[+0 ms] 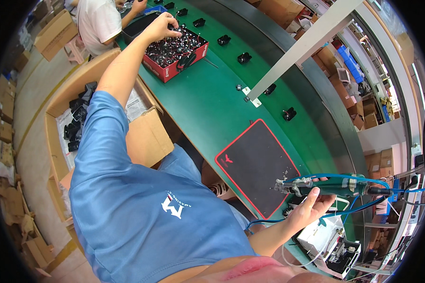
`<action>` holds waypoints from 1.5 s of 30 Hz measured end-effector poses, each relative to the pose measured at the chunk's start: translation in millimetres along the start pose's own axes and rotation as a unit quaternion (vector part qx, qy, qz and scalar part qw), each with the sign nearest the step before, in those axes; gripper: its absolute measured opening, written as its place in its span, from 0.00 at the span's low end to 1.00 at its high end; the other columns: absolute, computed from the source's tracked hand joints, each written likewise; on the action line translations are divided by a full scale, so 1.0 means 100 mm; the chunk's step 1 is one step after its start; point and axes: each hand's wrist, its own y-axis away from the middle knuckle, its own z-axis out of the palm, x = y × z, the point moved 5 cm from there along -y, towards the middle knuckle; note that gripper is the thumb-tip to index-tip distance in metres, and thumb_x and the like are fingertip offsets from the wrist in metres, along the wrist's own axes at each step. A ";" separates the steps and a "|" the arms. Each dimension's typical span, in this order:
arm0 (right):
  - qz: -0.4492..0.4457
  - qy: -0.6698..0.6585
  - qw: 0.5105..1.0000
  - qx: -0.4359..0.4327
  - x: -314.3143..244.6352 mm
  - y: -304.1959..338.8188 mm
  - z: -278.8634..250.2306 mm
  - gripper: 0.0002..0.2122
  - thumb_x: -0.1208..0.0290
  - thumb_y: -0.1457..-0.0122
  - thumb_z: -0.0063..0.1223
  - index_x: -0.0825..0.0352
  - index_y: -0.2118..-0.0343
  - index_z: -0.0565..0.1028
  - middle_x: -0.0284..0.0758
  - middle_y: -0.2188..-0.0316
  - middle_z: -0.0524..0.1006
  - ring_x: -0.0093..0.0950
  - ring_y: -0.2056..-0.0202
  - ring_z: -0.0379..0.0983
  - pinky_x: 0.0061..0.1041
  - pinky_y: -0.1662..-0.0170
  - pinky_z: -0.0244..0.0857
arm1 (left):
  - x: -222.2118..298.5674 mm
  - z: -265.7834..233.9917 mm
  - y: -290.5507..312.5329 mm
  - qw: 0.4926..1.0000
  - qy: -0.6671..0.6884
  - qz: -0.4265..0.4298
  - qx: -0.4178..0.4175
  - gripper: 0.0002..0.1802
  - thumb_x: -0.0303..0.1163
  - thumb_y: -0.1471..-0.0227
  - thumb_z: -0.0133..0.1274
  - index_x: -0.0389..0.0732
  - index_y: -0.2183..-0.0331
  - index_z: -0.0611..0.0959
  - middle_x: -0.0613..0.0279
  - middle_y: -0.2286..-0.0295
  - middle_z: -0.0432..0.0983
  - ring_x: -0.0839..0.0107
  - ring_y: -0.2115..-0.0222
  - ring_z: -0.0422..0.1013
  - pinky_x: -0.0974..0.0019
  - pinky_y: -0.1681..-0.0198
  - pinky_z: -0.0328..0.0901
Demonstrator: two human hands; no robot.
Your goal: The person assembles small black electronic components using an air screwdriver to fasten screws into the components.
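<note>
My left hand (161, 27) reaches far out into a red box (174, 73) filled with small black and metal parts (174, 47). Its fingers curl down into the pile, and I cannot tell whether they hold a piece. My right hand (309, 207) grips a green electric screwdriver (335, 185) with blue cables, held level beside the far corner of a black mat with a red border (255, 165). The mat lies on the green workbench (208, 104). A few tiny bits lie on the mat near the screwdriver's tip.
Several black housings (289, 113) sit spaced along the dark conveyor belt (288, 66) behind the bench. A white post (297, 47) crosses above it. An open cardboard box with black parts (78, 118) stands beside me. Another person in a white shirt (97, 21) works further along. A white device (321, 236) sits under my right hand.
</note>
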 end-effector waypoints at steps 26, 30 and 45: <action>0.011 -0.010 1.000 0.020 -0.09 0.04 -0.09 0.27 0.72 0.39 0.63 0.71 0.40 0.64 0.42 0.47 0.74 0.32 0.48 0.72 0.35 0.40 0.65 | 2.87 1.91 0.73 0.930 0.270 0.159 -0.191 0.18 0.38 0.58 0.74 0.44 0.66 0.84 0.60 0.51 0.69 0.60 0.50 0.70 0.60 0.48 0.68; -0.005 0.008 1.000 0.030 -0.17 0.04 -0.14 0.27 0.73 0.38 0.62 0.72 0.39 0.64 0.44 0.46 0.73 0.33 0.48 0.73 0.36 0.40 0.65 | 2.86 1.98 0.76 0.935 0.201 0.123 -0.265 0.19 0.40 0.56 0.72 0.47 0.61 0.86 0.60 0.46 0.69 0.59 0.45 0.69 0.56 0.45 0.65; -0.031 0.231 0.924 -0.302 0.90 0.40 1.45 0.07 0.77 0.43 0.61 0.68 0.62 0.80 0.39 0.65 0.80 0.39 0.64 0.79 0.35 0.60 0.73 | 1.84 0.37 1.12 0.943 0.247 0.069 -0.212 0.21 0.29 0.38 0.57 0.39 0.44 0.79 0.57 0.46 0.75 0.66 0.47 0.73 0.63 0.41 0.66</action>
